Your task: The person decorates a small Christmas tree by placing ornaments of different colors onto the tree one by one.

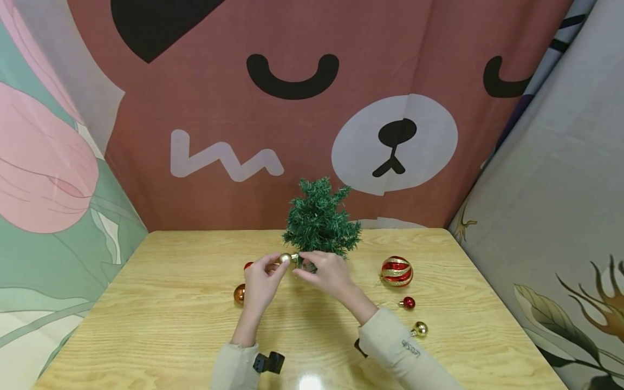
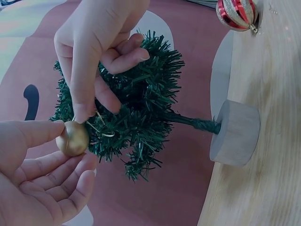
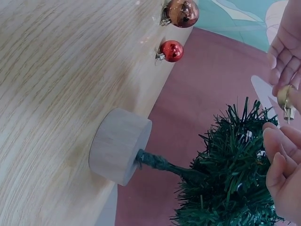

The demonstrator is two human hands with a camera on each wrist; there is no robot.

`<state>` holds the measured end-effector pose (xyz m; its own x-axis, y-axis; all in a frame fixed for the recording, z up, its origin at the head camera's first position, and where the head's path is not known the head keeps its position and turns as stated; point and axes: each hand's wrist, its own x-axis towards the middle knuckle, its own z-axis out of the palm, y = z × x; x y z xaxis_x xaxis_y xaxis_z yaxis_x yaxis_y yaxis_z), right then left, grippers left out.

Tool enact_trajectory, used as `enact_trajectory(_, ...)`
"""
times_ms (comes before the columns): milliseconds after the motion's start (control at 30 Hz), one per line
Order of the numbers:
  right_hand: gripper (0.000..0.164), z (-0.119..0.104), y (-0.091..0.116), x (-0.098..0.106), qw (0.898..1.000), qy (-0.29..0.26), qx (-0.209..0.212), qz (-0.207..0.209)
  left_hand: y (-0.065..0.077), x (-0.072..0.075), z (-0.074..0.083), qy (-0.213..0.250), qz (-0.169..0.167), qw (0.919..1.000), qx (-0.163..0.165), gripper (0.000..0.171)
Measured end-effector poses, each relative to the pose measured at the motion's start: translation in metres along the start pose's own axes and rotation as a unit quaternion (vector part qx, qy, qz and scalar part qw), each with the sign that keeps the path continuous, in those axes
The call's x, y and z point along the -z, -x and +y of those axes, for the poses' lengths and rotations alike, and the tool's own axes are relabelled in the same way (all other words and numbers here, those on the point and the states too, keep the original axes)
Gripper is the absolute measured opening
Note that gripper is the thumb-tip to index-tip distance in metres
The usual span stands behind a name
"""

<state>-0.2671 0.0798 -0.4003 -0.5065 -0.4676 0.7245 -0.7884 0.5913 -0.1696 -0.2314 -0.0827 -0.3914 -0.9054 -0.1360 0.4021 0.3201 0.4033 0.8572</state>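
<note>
In the head view my left hand [image 1: 260, 284] pinches a small gold ball ornament [image 1: 285, 259] between thumb and fingers, in front of the green artificial tree [image 1: 319, 222]. The ball's metal cap [image 3: 288, 114] points toward my right hand [image 1: 327, 273]. A fingertip of that hand touches the ball beside the cap in the left wrist view, while its other fingers stand apart. A thin gold hanging loop [image 2: 101, 128] shows against the green branches. The tree stands on a round pale base [image 2: 235, 134], tabletop side.
Right of the tree lie a red-and-gold striped ball [image 1: 397, 271], a small red ball [image 1: 408, 303] and a gold ball [image 1: 420, 329]. A copper ball [image 3: 182, 13] and another red ball [image 3: 171, 51] lie left on the wooden table [image 1: 161, 303]. Printed cloth hangs behind.
</note>
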Motion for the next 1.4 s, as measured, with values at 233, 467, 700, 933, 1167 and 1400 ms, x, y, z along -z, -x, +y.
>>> enact_trajectory(233, 0.018, -0.003, -0.003, -0.002, 1.000, 0.019, -0.025, 0.002, 0.001, 0.000, 0.000, 0.028, 0.000, 0.9996, -0.004, 0.029)
enact_trajectory(467, 0.003, -0.002, -0.003, -0.004, 0.999, 0.017, -0.039, 0.020, 0.001, 0.000, -0.004, 0.052, 0.020, 0.9982, -0.023, 0.028)
enact_trajectory(700, 0.007, -0.001, -0.004, -0.004, 0.997, -0.042, -0.030, 0.054, 0.002, 0.002, -0.005, 0.065, 0.023, 0.9970, -0.034, 0.028)
enact_trajectory(933, 0.008, 0.000, -0.007, -0.003, 0.993, -0.091, -0.015, 0.069, 0.004, 0.006, 0.006, 0.063, 0.031, 0.9957, -0.060, 0.024)
enact_trajectory(1167, 0.006, -0.002, -0.009, -0.005, 0.986, -0.157, -0.027, 0.053, 0.010, 0.013, 0.032, 0.049, 0.046, 0.9942, -0.084, 0.020)
enact_trajectory(1400, 0.008, -0.004, -0.007, -0.002, 0.970, -0.229, -0.078, -0.034, 0.012, 0.016, 0.030, 0.046, 0.035, 0.9962, -0.065, 0.019)
